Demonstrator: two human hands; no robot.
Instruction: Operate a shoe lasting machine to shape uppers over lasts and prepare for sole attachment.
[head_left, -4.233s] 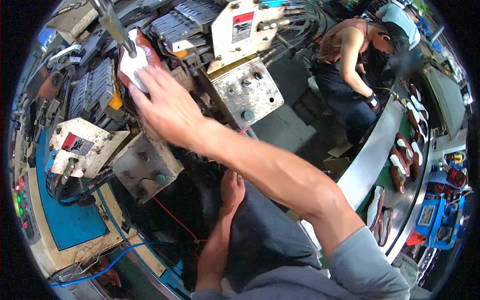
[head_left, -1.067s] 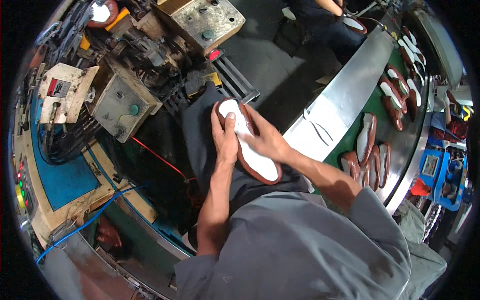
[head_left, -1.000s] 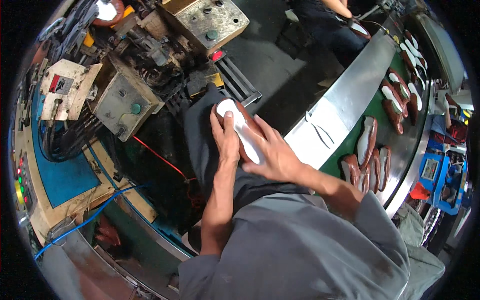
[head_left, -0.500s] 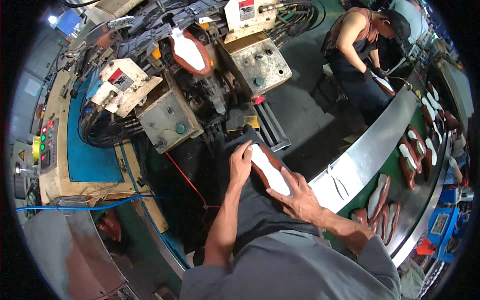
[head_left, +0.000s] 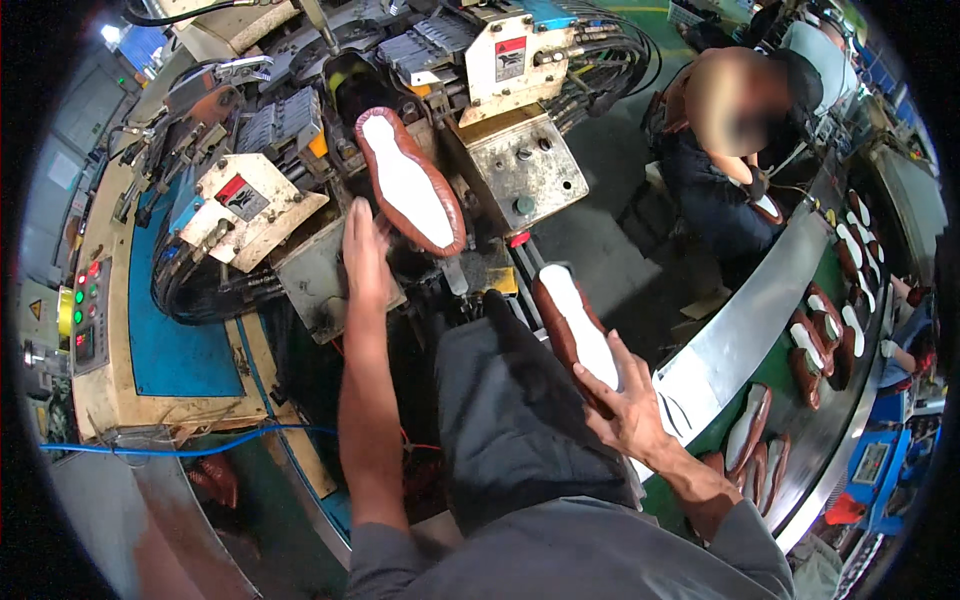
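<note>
Shoe (head_left: pixel 577 318) in right hand (head_left: pixel 634 412), glossy reddish-brown sides around white underside.

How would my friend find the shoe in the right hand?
Start at the big machine, upper left. Move down and right, below its right metal box. The brown shoe with the white bottom is there, and unlike its lookalike at the machine, it's in the right hand.
</note>
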